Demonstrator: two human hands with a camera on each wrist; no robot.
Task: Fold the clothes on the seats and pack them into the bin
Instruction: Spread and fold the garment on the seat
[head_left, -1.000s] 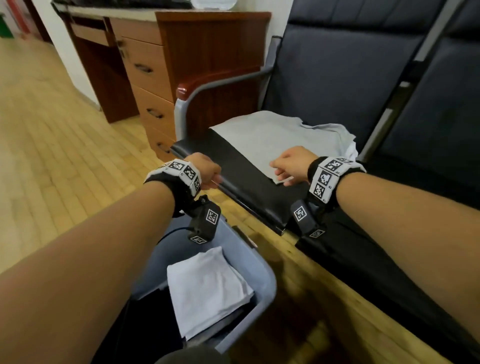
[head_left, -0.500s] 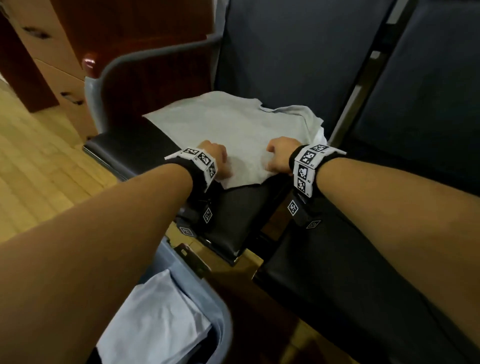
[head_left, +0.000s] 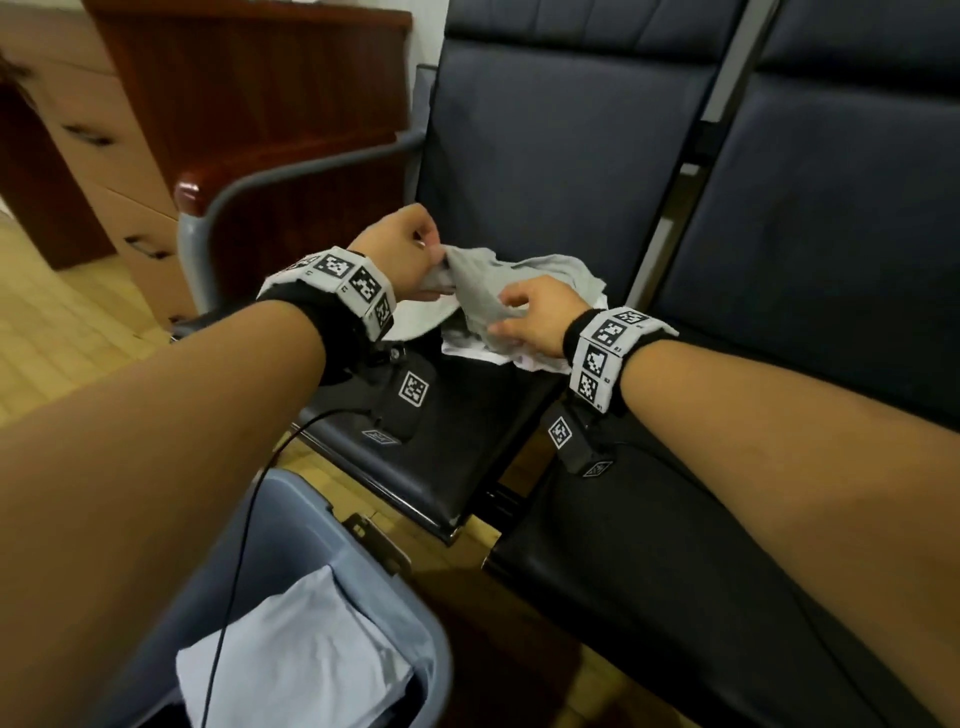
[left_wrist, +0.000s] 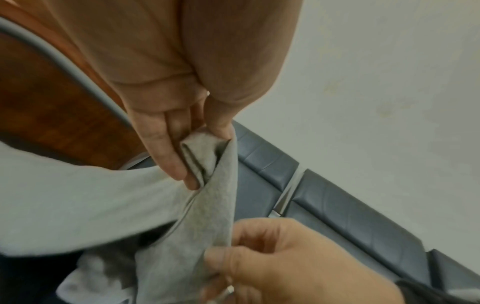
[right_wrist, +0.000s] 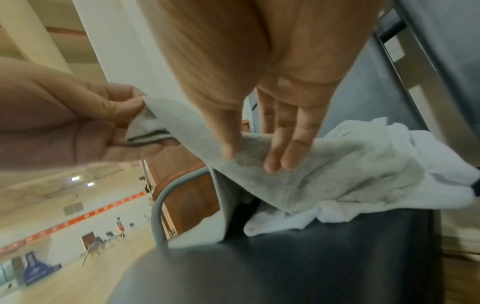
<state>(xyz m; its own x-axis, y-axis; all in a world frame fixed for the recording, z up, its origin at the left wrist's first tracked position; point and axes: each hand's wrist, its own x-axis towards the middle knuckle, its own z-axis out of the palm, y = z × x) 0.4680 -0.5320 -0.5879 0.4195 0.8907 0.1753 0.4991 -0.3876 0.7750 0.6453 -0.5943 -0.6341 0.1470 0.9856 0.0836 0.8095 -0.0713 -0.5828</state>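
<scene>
Up it came! The grey garment (head_left: 483, 291), which had lain spread flat on the seat (head_left: 441, 457), got bunched and lifted at one edge. The left hand (head_left: 400, 249) left the seat's front edge, rose and pinched a hemmed corner; the right hand (head_left: 535, 317) moved in from the near edge and laid thumb and fingers on the raised cloth. A white garment (head_left: 498, 353) showed beneath.

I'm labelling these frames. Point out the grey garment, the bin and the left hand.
grey garment (head_left: 480, 291): head view, its lifted middle.
bin (head_left: 311, 525): head view, its grey-blue wall.
left hand (head_left: 395, 249): head view, back of the hand.
</scene>
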